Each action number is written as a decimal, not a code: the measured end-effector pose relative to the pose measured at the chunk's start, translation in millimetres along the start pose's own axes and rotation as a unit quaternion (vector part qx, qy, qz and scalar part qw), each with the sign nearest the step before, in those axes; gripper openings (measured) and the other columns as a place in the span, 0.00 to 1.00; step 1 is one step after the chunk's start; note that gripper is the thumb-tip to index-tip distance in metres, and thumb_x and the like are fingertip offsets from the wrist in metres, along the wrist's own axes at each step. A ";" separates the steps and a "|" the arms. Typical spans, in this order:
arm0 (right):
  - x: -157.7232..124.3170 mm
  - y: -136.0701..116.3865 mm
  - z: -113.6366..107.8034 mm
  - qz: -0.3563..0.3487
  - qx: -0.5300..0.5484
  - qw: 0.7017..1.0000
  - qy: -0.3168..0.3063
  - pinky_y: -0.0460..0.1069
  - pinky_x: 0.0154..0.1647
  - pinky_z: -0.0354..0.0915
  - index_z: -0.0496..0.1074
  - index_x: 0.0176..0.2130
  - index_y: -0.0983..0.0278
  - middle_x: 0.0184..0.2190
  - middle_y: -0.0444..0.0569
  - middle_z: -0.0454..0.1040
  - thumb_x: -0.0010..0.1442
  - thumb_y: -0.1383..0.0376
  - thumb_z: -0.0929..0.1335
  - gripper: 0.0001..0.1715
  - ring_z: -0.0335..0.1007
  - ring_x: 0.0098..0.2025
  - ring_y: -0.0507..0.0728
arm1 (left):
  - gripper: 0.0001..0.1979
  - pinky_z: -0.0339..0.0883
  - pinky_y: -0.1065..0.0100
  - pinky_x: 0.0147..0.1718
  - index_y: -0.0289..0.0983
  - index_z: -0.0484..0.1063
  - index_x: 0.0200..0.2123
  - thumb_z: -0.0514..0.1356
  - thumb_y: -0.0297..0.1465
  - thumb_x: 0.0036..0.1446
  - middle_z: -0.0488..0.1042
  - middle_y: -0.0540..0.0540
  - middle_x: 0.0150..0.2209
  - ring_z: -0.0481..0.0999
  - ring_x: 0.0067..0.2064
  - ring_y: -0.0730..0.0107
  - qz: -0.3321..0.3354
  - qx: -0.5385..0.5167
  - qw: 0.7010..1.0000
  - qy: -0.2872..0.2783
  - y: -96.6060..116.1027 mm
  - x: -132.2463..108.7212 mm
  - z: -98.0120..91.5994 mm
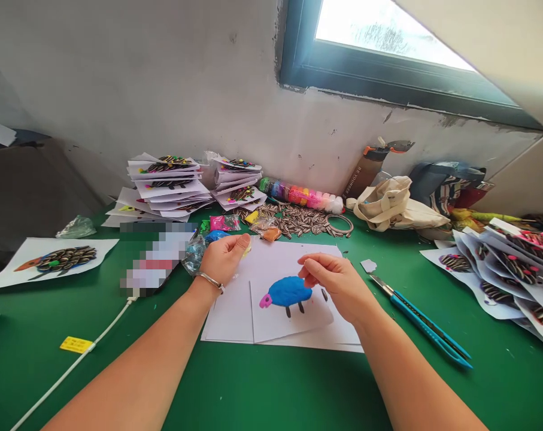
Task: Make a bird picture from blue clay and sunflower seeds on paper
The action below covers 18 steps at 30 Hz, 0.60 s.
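Note:
A white card point(293, 317) lies on a stack of white sheets in front of me, bearing a blue clay animal point(289, 291) with a pink head and dark legs. My right hand point(338, 284) hovers just right of the blue body, fingers pinched together over the card; what they hold is too small to see. My left hand point(224, 257), with a metal bracelet on the wrist, rests at the sheets' upper left corner, fingers curled in. A pile of striped sunflower seeds point(298, 218) lies beyond the sheets.
Stacks of finished seed pictures point(167, 185) stand at the back left, with more at the right edge point(513, 269). A blue utility knife point(421, 320) lies right of the sheets. Clay tubs point(300, 194), a cloth bag point(394, 206), a white cable point(73, 359) and a single picture point(51, 260) lie around.

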State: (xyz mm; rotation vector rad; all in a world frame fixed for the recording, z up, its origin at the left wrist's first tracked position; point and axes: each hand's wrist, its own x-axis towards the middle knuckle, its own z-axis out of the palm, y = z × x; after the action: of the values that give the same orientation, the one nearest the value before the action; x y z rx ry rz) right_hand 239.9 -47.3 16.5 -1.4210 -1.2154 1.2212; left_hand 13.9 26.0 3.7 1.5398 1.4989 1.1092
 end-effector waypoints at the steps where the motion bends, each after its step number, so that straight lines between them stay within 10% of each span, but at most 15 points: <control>1: 0.2 0.5 -1.4 -0.004 -0.028 1.000 0.006 0.49 0.31 0.66 0.76 0.31 0.65 0.26 0.48 0.74 0.55 0.52 0.68 0.19 0.68 0.26 0.53 | 0.28 0.65 0.69 0.23 0.38 0.79 0.32 0.57 0.56 0.49 0.78 0.46 0.26 0.74 0.28 0.63 0.001 0.002 1.000 0.000 0.0 -0.1 0.1; 11: 9.1 22.1 -11.6 -0.087 -0.418 0.900 0.088 0.50 0.37 0.59 0.71 0.35 0.61 0.35 0.49 0.74 0.55 0.68 0.62 0.09 0.67 0.37 0.57 | 0.25 0.68 0.67 0.29 0.40 0.79 0.38 0.55 0.53 0.52 0.81 0.46 0.35 0.76 0.35 0.58 0.021 0.072 0.997 0.006 -0.4 1.0 -2.2; 18: 14.3 25.3 -8.3 -0.080 -0.421 0.899 0.090 0.48 0.32 0.57 0.70 0.35 0.60 0.31 0.46 0.74 0.54 0.70 0.61 0.11 0.66 0.33 0.56 | 0.25 0.68 0.67 0.32 0.41 0.79 0.40 0.53 0.52 0.54 0.81 0.47 0.38 0.77 0.36 0.58 0.036 0.126 0.991 0.000 0.2 2.5 -3.8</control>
State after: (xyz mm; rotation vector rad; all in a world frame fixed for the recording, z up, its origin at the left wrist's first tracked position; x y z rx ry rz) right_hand 251.9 -36.8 -9.1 -1.9302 -1.7898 0.4091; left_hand 10.3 28.2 5.6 1.7755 1.6444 0.9880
